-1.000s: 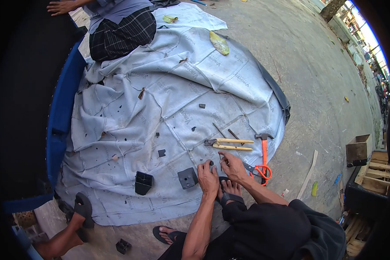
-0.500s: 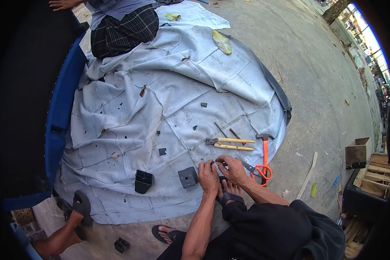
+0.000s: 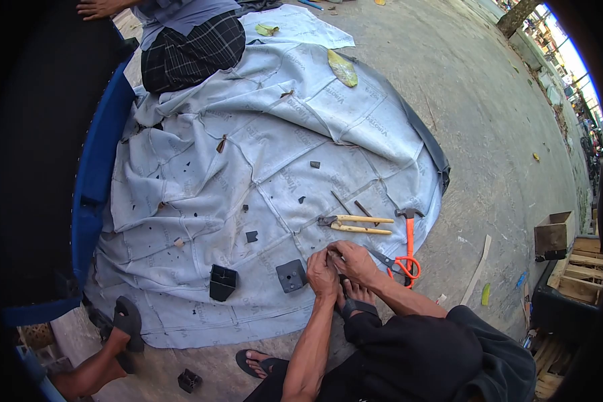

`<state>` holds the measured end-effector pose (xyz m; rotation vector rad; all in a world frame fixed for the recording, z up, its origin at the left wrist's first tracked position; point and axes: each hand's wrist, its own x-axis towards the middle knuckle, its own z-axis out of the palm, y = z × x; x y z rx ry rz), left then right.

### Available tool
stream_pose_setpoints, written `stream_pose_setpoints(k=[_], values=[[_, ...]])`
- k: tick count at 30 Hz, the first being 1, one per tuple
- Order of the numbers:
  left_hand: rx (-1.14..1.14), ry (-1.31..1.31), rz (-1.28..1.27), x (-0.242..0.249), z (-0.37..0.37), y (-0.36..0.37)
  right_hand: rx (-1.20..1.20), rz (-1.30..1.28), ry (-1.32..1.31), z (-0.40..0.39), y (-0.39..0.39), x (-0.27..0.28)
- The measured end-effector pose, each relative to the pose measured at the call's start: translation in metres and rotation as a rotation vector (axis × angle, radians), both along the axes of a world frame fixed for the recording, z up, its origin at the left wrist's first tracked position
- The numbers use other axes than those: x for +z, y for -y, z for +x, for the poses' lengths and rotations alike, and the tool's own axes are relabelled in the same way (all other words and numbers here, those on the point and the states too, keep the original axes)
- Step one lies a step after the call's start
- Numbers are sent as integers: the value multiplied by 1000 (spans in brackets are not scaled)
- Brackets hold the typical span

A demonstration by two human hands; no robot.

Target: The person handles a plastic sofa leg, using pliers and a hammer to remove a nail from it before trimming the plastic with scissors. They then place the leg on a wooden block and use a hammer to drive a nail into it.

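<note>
My left hand (image 3: 323, 275) and my right hand (image 3: 355, 262) meet at the fingertips above the cloth's near edge. Both are closed in a pinch, and whatever lies between the fingers is too small and hidden to name. Just left of my left hand lies a black square plate with holes (image 3: 291, 276). Further left sits a black hollow plastic block (image 3: 222, 283). Beside my right hand are orange-handled scissors (image 3: 403, 268), close to a claw hammer (image 3: 409, 231) with an orange handle. Cutting pliers with yellow handles (image 3: 358, 224) rest beyond my fingers.
A wrinkled grey-white cloth (image 3: 201, 167) covers the concrete, with dark scraps and two thin rods (image 3: 352, 202) on it. A blue-edged black panel (image 3: 100, 141) stands at left. Another person (image 3: 194, 50) sits at the far side. A wooden crate (image 3: 583, 271) stands at right.
My fingertips have drawn slightly closer together, and the small dark bit between them no longer shows. The tools and black parts lie where they were.
</note>
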<state>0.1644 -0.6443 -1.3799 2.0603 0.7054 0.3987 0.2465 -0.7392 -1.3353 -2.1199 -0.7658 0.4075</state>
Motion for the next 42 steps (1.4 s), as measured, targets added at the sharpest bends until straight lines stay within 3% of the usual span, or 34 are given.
stream_pose_setpoints(k=[3, 5, 10, 17, 19, 22, 24, 27, 30, 31, 34, 35, 37, 39, 42], values=[[0, 1, -18, -1, 1, -4, 31, -11, 7, 14, 6, -3], [6, 10, -29, 1, 2, -4, -40, -92, 307, 35, 12, 9], [-8, 41, 26, 0, 3, -5, -114, -415, 432, 44, 41, 2], [-38, 1, 42, 0, 1, -5, -59, -567, 278, 60, 54, 19], [-41, 29, 44, -2, 2, -7, -326, -428, 374, 61, 76, 25], [-45, 34, 57, -3, 2, -9, -516, -564, 418, 43, 134, 4], [-48, 44, 56, -3, 4, -10, -625, -599, -1, 31, 169, -30], [-41, 26, 57, -2, -1, -5, -598, -636, -177, 38, 170, -10], [-41, 34, 70, -2, 2, -9, -672, -506, -92, 42, 158, 10], [-47, 36, 62, -2, 1, -7, -665, -506, -93, 42, 152, 19], [-37, 21, 81, -5, 1, -5, -591, -287, 294, 37, 130, 49], [-39, 17, 79, -5, -1, -4, -591, -290, 290, 32, 128, 54], [-40, 66, 53, -7, 0, -6, -235, -236, 231, 28, 120, 61], [-40, 70, 40, -7, 1, -8, -67, -373, 124, 16, 90, 98], [-55, 69, 25, -8, -4, -9, 10, -368, 108, -11, 62, 106]])
